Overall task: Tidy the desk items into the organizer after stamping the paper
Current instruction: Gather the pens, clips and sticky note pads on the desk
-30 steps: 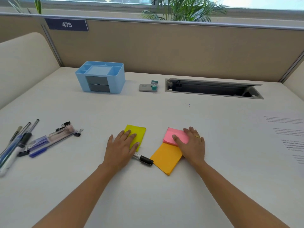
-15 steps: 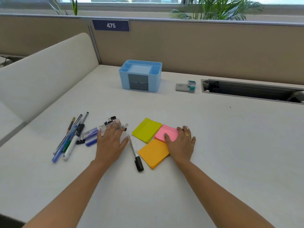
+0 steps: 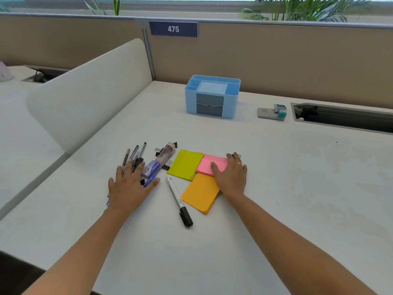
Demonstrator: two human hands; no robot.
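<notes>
Shifted left off the clips (image 3: 165,167), left hand (image 3: 129,188) lies flat, fingers straight, on pens (image 3: 136,153); right hand (image 3: 231,177) presses pink pad (image 3: 209,161) flat; marker (image 3: 177,195) between them.

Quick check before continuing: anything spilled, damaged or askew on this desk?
Nothing spilled or damaged. The orange pad sits skewed against the pink pad and yellow pad, the marker lies at an angle, and pens lie jumbled under the left hand.

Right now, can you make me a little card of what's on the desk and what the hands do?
organizer: blue, at the back of the desk
pads: yellow-green pad, pink pad, orange pad, close together
left hand: flat on the pens
right hand: flat on the pink pad
marker: lying between the hands
stamp: right of the organizer
</notes>
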